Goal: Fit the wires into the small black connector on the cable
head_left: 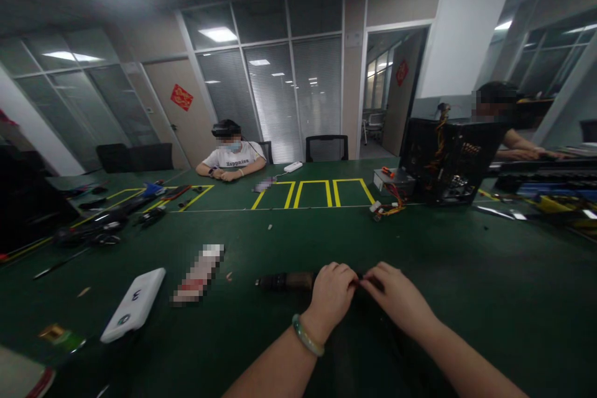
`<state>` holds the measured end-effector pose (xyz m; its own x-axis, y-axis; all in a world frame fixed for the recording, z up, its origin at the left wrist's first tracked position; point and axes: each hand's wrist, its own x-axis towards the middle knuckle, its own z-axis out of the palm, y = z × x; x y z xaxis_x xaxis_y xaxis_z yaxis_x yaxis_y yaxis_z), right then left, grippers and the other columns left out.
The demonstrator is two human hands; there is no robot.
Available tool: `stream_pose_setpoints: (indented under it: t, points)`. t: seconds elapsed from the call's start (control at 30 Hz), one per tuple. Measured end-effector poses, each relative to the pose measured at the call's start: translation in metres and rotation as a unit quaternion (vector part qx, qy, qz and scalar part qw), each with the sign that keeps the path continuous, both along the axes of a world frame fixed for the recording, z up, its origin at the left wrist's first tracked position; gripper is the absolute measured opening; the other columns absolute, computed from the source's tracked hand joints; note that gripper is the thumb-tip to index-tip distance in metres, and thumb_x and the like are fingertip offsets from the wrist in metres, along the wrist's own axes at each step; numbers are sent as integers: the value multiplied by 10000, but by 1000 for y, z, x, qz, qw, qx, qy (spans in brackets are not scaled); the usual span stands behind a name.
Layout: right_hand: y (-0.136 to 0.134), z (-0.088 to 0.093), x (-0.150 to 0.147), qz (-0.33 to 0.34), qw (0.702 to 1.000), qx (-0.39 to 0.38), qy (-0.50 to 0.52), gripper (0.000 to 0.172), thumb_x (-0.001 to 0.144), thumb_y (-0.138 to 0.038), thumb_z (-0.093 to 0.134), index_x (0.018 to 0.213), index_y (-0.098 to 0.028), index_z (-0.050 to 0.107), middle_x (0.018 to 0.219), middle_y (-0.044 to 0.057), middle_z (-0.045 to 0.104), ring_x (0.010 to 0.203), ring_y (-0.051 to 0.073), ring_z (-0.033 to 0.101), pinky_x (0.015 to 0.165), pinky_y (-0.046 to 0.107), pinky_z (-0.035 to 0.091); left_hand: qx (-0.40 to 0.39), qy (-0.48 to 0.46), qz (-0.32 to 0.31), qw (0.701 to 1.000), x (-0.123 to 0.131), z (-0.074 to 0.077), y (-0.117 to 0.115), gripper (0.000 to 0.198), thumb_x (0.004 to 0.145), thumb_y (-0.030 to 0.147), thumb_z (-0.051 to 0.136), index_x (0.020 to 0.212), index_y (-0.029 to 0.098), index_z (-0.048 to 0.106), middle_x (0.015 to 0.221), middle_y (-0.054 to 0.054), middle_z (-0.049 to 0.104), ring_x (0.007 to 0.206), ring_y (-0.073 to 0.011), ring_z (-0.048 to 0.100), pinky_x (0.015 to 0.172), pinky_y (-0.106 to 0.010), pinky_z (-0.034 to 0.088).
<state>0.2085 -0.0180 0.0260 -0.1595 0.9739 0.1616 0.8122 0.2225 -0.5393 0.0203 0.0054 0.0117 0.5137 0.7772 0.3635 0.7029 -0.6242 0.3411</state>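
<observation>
On the green table in front of me lies a dark, tube-shaped tool (298, 281), its narrower ringed end pointing left with a small shiny tip. Its exact kind does not show. My left hand (332, 292), with a pale green bangle at the wrist, is closed over its right part and covers it. Close by on the right, my right hand (396, 298) has thumb and fingers pinched together, nearly meeting the left fingertips. Whatever sits in that pinch is too small and dark to make out. Below both hands the dark surface is hard to read.
A white power bank (135, 305) and a blurred-out packet (199, 275) lie left. Tools and cables (107, 217) are farther left. A power supply (392, 181) and black computer case (450, 158) stand back right. One person (233, 155) sits opposite, another (504, 118) at right.
</observation>
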Motion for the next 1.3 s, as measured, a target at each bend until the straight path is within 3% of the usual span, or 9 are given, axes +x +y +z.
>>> stream_pose_setpoints:
  t: [0.07, 0.17, 0.9, 1.3]
  points:
    - [-8, -3, -17, 18, 999, -2, -32, 111, 860, -303, 583, 901, -250, 671, 938, 44, 688, 901, 245, 625, 815, 348, 409, 4, -3, 2, 1000, 0, -1, 0, 85, 879, 145, 593, 894, 221, 628, 921, 11, 637, 901, -181, 540, 814, -334, 398]
    - [-10, -10, -19, 17, 999, -10, -35, 113, 870, -216, 551, 919, -246, 650, 905, 26, 703, 898, 240, 635, 819, 361, 388, 6, -10, 2, 1000, 0, -2, 0, 74, 881, 151, 596, 881, 221, 621, 918, 14, 638, 894, -184, 538, 806, -337, 393]
    - [1, -31, -9, 3, 994, -38, 106, 177, 883, -309, 508, 846, -228, 661, 790, 1, 702, 724, 178, 646, 637, 257, 428, -12, -24, 13, 1000, -1, -9, 4, 99, 865, 157, 629, 935, 218, 596, 947, 11, 637, 920, -189, 554, 844, -339, 415]
    - [-1, -29, -13, -39, 993, -63, 96, 175, 878, -320, 525, 809, -215, 646, 760, 7, 704, 698, 175, 650, 614, 255, 417, 23, -7, 11, 1000, 3, -10, 1, 52, 900, 171, 578, 912, 194, 623, 932, -21, 643, 912, -201, 555, 819, -346, 426]
